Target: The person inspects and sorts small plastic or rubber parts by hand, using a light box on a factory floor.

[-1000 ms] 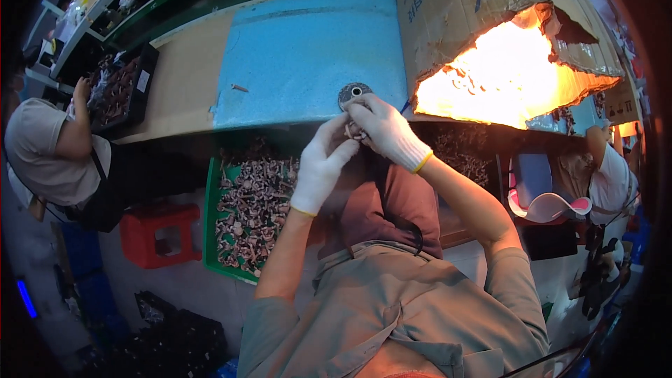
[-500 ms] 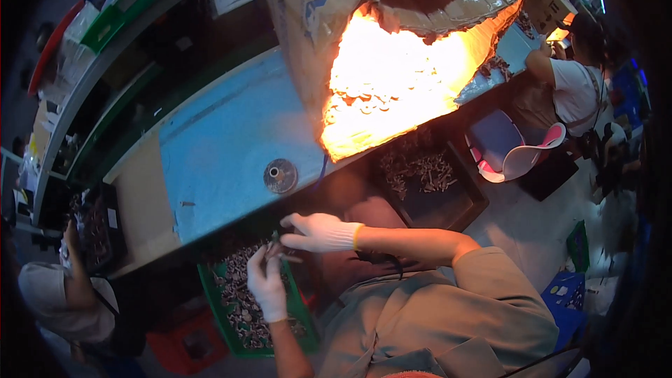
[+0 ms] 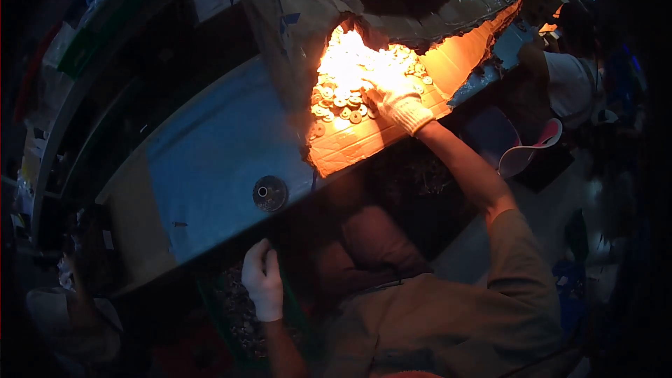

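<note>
a workshop: round parts (image 3: 336, 103) heaped in a cardboard box (image 3: 285, 49), a workbench (image 3: 210, 150), co-workers (image 3: 568, 82) alongside.

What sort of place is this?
Probably a small-parts workshop or factory: there's a long blue-topped workbench, a torn brown cardboard box brightly lit inside over scattered small round parts, and a green plastic crate of parts below.

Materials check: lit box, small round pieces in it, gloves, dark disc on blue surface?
Box: likely cardboard, matte brown, torn ragged edge.
Small round pieces: perhaps metal, by their crisp round outlines; glare hides finish.
Gloves: likely knit fabric, matte white, ribbed cuff.
Dark disc: maybe metal, dull grey, paler ring; plastic possible.
</note>
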The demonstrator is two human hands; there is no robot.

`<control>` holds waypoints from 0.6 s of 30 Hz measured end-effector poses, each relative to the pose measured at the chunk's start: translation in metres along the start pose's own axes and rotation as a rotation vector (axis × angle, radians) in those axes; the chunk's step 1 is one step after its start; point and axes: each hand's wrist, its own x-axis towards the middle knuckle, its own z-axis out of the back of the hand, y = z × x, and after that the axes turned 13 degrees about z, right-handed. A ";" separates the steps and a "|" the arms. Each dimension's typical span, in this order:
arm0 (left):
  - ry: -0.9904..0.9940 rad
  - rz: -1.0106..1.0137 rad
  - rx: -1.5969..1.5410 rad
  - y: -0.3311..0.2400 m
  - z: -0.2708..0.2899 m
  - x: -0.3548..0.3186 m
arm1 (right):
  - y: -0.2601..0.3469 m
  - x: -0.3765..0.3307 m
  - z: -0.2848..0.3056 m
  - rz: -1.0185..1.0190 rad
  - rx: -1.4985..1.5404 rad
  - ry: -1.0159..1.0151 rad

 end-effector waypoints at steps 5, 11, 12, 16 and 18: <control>-0.084 -0.412 0.227 -0.015 -0.035 0.058 | -0.023 0.019 -0.022 0.028 0.006 -0.100; -0.094 -0.408 0.171 -0.021 -0.054 0.081 | -0.037 0.018 -0.007 0.238 -0.355 -0.230; -0.091 -0.404 0.177 -0.018 -0.052 0.080 | -0.022 0.025 0.008 0.161 -0.319 -0.096; -0.062 -0.348 0.142 -0.013 -0.045 0.075 | 0.012 0.018 0.042 -0.034 0.278 -0.101; -0.117 -0.380 0.070 -0.018 -0.043 0.069 | 0.065 0.007 0.074 -0.354 1.084 0.143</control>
